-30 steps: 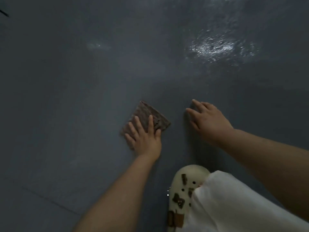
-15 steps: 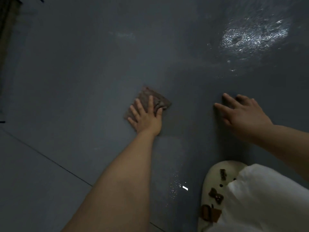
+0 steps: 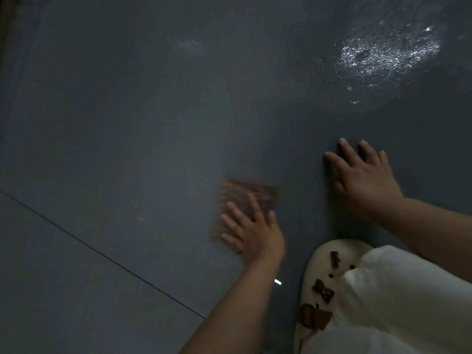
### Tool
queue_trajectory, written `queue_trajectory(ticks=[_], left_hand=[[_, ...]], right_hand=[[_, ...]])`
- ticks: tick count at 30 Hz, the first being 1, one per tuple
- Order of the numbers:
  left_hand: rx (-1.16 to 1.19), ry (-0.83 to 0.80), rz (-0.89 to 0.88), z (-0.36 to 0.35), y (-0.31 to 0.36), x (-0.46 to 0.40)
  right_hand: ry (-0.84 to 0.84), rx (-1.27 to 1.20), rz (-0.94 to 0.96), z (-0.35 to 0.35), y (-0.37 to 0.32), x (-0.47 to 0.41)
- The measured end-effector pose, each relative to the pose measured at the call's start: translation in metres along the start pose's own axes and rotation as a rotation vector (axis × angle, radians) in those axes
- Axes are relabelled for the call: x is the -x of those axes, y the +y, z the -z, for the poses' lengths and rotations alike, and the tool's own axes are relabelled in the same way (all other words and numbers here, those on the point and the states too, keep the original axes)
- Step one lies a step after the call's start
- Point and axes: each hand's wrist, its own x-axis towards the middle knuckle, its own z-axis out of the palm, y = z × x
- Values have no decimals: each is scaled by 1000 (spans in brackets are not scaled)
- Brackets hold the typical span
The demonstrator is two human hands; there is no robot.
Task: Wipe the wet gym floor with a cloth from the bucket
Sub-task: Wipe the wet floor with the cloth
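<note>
Cloth [image 3: 245, 198] is pressed flat to the gym floor [image 3: 127, 123] under the left hand [image 3: 251, 232] – fingers spread straight. The right hand [image 3: 362, 175] is braced, fingers splayed, holding nothing. A slip is risked there – the wet patch [image 3: 383, 57] lies near.

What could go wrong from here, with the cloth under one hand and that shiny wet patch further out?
1. The glistening wet patch lies well beyond the cloth; it may be missed unless the strokes reach there.
2. The right hand is braced flat on the floor and could slip if that spot is damp.
3. The left hand presses only the cloth's near part, so its far edge may bunch.
</note>
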Motion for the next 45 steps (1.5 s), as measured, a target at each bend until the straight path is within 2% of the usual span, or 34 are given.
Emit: queue_trajectory(ticks=[3, 5, 8, 10, 13, 19, 22, 25, 27, 29, 33, 37, 39, 41, 43, 45], left_hand=[[-160, -91, -418, 1, 34, 6], [-268, -73, -598, 11, 49, -13], [-414, -22, -744, 35, 53, -51], [-430, 13, -766, 48, 44, -71], [-305, 74, -580, 51, 18, -82], [44, 65, 57, 12, -30, -26], [167, 19, 207, -4, -20, 7], [226, -40, 252, -4, 13, 11], [183, -59, 159, -4, 42, 12], [109, -81, -7, -5, 76, 20], [-68, -176, -459, -15, 126, 50], [-253, -305, -898, -22, 147, 81], [-161, -304, -969, -18, 150, 79], [112, -284, -909, -10, 150, 72], [352, -239, -804, -1, 151, 68], [359, -164, -782, 5, 150, 70]], right_hand=[[0, -1, 19, 2, 5, 0], [-4, -4, 41, 4, 10, 0], [-16, 6, 71, 5, 17, 0], [-28, 24, 86, 5, 21, 0], [-30, 6, 95, 6, 24, -2], [-7, -18, 82, 2, 19, -1], [5, -53, 78, 1, 18, 3], [44, -166, 62, 1, 19, 11], [124, -243, 30, -1, 23, 18], [198, -282, -4, -4, 31, 25], [302, -353, -119, -10, 55, 36], [429, -449, -298, -15, 75, 49], [482, -474, -366, -23, 81, 56], [503, -480, -371, -34, 79, 60], [486, -433, -255, -39, 68, 64], [362, -364, -91, -51, 50, 64]])
